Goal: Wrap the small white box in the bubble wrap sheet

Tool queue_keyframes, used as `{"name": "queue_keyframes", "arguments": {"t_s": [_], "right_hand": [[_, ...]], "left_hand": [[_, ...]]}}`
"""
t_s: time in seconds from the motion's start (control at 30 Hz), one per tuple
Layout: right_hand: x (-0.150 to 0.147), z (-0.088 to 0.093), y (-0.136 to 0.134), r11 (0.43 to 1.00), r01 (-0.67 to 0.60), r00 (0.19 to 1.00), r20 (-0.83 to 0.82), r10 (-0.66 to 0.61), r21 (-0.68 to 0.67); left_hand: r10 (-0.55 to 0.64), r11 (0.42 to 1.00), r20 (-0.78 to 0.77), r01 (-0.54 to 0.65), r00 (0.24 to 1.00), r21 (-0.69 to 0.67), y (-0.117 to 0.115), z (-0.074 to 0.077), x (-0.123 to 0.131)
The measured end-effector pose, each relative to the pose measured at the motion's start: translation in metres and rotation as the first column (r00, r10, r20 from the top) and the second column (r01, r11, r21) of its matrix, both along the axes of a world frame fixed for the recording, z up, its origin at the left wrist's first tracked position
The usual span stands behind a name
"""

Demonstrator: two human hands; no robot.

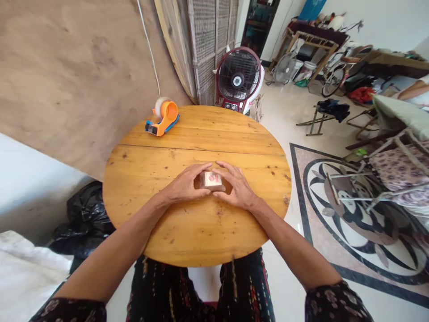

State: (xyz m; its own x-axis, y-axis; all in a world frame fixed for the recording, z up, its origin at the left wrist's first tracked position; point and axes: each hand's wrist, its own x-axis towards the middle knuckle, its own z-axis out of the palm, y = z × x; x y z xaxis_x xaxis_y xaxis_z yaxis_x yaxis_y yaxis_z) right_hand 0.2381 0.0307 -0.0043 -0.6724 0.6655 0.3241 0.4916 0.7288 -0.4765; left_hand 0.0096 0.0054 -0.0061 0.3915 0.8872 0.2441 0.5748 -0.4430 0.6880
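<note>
A small block-shaped packet in clear wrapping, with a pale label and red print, lies on the round wooden table. My left hand curves around its left end, thumb at the near side and fingers at the far side. From the other end, my right hand closes around it the same way. The fingertips of both hands meet the packet's edges, while the palms stay apart from it. What is printed on the label is too small to read.
An orange tape dispenser with a roll of clear tape stands at the table's far left. Behind the table is a dark red fan. Black plastic bags lie on the left, and a folding stool stands to the right.
</note>
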Motion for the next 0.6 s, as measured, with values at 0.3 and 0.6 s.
{"name": "queue_keyframes", "arguments": {"t_s": [0.3,0.6], "right_hand": [[0.0013,-0.0026,0.0012,0.998,-0.013,0.999,0.044,0.01,0.06],[0.0049,-0.0089,0.0026,0.995,0.065,0.997,-0.034,-0.068,-0.081]], "left_hand": [[0.01,1.0,-0.02,-0.011,1.0,-0.007,0.0009,-0.0033,-0.0011],[0.043,0.999,-0.081,-0.045,0.996,-0.02,0.0003,0.003,-0.0022]]}}
